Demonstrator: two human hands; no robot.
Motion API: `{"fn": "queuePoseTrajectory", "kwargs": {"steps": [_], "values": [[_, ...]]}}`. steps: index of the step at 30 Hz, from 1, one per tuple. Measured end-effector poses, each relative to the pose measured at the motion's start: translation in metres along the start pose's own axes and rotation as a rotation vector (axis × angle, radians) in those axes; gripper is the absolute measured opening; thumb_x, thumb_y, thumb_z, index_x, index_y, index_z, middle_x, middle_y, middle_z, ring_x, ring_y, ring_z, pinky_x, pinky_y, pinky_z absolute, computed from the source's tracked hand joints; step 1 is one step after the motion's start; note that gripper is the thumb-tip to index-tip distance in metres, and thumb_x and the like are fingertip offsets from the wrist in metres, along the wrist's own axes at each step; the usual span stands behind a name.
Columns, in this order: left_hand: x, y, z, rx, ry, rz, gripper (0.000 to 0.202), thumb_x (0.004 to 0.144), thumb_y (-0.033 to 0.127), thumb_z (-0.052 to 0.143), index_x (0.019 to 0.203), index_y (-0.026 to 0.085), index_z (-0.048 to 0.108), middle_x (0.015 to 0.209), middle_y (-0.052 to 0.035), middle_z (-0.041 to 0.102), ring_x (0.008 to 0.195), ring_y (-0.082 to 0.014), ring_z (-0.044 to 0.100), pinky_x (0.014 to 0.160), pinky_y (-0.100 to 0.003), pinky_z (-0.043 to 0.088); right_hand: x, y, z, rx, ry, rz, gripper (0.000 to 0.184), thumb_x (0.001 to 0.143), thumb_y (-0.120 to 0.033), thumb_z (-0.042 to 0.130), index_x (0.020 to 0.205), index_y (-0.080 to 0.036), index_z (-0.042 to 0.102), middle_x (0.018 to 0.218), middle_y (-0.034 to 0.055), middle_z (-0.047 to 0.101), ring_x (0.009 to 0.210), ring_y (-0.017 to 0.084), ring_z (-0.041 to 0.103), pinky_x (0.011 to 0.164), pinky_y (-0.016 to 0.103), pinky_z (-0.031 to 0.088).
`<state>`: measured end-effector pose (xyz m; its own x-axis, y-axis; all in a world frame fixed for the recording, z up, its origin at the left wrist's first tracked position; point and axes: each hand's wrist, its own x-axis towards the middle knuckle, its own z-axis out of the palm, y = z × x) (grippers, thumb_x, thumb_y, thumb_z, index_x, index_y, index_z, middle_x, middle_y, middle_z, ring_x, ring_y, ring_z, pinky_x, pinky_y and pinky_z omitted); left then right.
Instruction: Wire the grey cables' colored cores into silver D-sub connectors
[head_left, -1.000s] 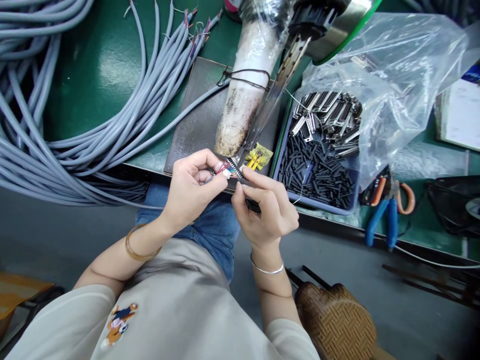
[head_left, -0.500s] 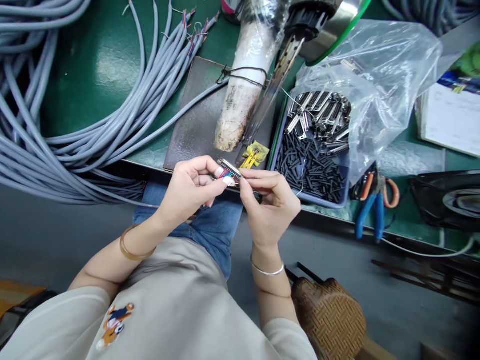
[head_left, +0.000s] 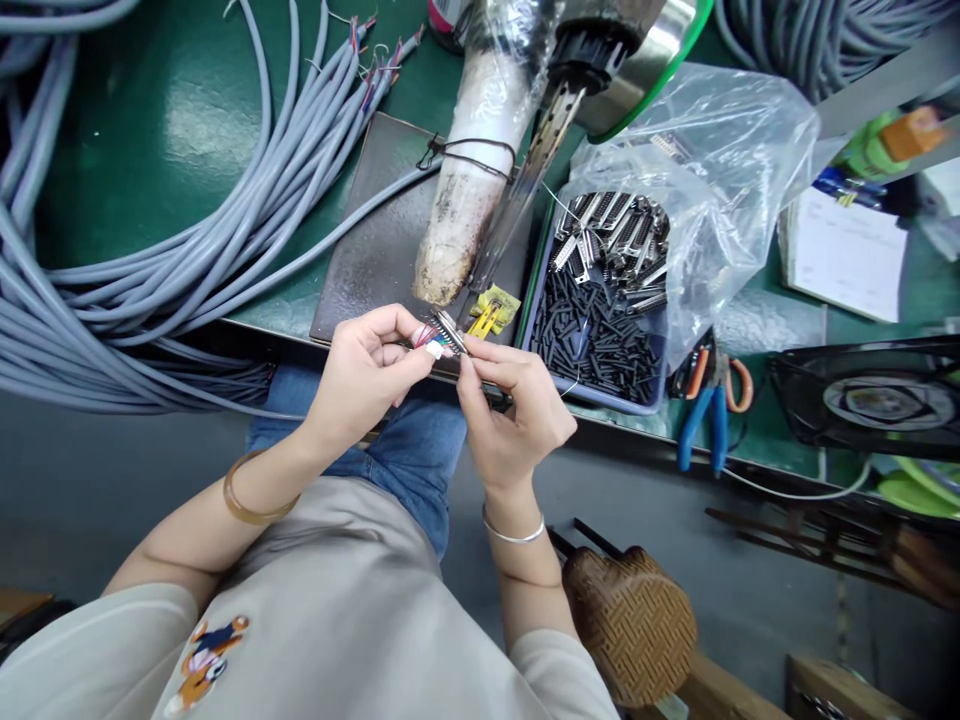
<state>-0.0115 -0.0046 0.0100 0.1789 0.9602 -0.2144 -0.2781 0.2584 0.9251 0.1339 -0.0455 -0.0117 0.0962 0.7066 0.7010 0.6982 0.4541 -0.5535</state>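
My left hand [head_left: 360,375] pinches the coloured wire ends [head_left: 429,338] of a grey cable at the bench's front edge. My right hand [head_left: 510,400] is closed on a small metal multi-pin connector [head_left: 450,330] joined to those wires. Both hands meet just below a white, scorched tool barrel [head_left: 465,190] with a metal strip [head_left: 525,190] running alongside it, which stands over a dark metal plate [head_left: 375,240]. A yellow clip [head_left: 491,312] lies just beyond the connector.
Bundles of grey cable [head_left: 150,270] cover the left of the green bench. A blue tray [head_left: 600,330] of black sleeves and connectors sits right, under a clear plastic bag [head_left: 712,170]. Blue cutters [head_left: 705,415], a black fan [head_left: 870,400], a woven stool [head_left: 630,620].
The view has shifted, so everything sits further left. Both hands stay together at the bench edge; the connector has turned slightly in my fingers.
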Motion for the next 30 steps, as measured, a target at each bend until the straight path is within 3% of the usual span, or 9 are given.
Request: {"fn": "queuePoseTrajectory", "kwargs": {"steps": [4,15,30], "values": [[0.003,-0.001,0.001,0.044,0.011,0.056,0.017,0.070,0.015,0.077,0.067,0.015,0.061,0.054,0.0063,0.052,0.036,-0.0006,0.039,0.033,-0.013,0.028,0.001,0.003,0.003,-0.080,0.028,-0.083,0.019,0.088,-0.006,0.071,0.094,-0.023,0.065,0.102,0.0023,0.081,0.088,0.015,0.078,0.079,0.029,0.064],[0.012,-0.001,-0.002,-0.007,-0.026,-0.009,0.020,0.069,0.018,0.080,0.068,0.017,0.060,0.050,0.0071,0.052,0.034,-0.0018,0.040,0.035,-0.014,0.031,0.008,0.008,0.003,0.072,-0.005,0.009,0.017,0.087,-0.007,0.072,0.091,-0.022,0.066,0.101,0.0031,0.080,0.092,0.016,0.077,0.082,0.031,0.063],[0.011,0.006,0.001,0.042,-0.017,-0.005,0.023,0.069,0.022,0.080,0.066,0.019,0.058,0.045,0.0083,0.048,0.034,-0.0032,0.038,0.035,-0.016,0.030,0.013,0.006,0.002,-0.007,0.001,-0.057,0.020,0.086,-0.009,0.075,0.095,-0.025,0.068,0.103,0.0014,0.080,0.091,0.018,0.077,0.082,0.033,0.065]]}}
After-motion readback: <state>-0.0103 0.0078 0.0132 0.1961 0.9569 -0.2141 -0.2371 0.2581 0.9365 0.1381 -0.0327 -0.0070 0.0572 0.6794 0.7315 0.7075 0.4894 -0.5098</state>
